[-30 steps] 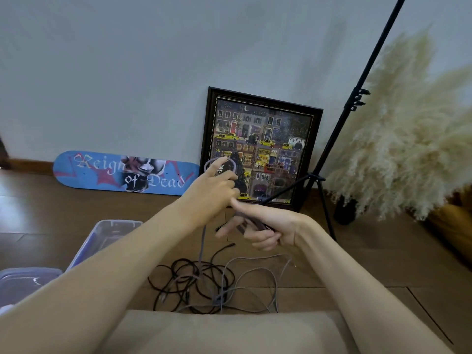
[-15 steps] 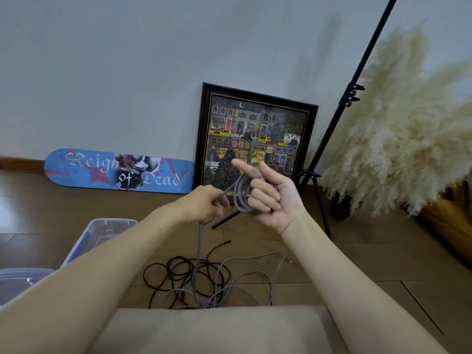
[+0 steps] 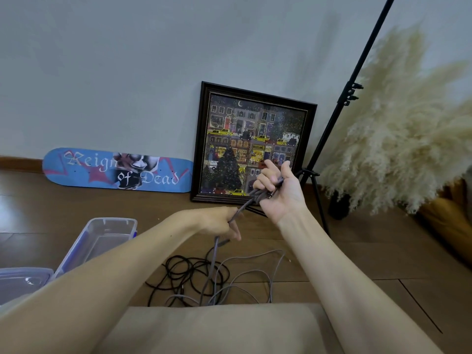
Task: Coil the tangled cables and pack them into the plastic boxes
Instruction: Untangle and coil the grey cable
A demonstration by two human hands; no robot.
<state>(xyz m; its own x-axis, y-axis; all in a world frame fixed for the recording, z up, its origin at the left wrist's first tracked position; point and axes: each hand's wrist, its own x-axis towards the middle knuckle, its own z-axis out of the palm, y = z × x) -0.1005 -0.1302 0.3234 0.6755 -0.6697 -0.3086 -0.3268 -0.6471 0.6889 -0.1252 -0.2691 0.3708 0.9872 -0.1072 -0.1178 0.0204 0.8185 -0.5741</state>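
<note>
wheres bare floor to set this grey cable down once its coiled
Bare boards lie between the skateboard and the open box, and right of the tripod leg, in front of the pampas grass. Crowded between the forearms: the cable tangle lies there, with the grey cable leading up to the left hand and right hand.

Bare left hand (image 3: 219, 223) and right hand (image 3: 279, 194); tan fabric (image 3: 217, 328) covers lap.

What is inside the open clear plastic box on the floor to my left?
Nothing shows inside the open plastic box: only its bare clear bottom, no cable. Its near end is covered by the left forearm, so that part cannot be checked.
</note>
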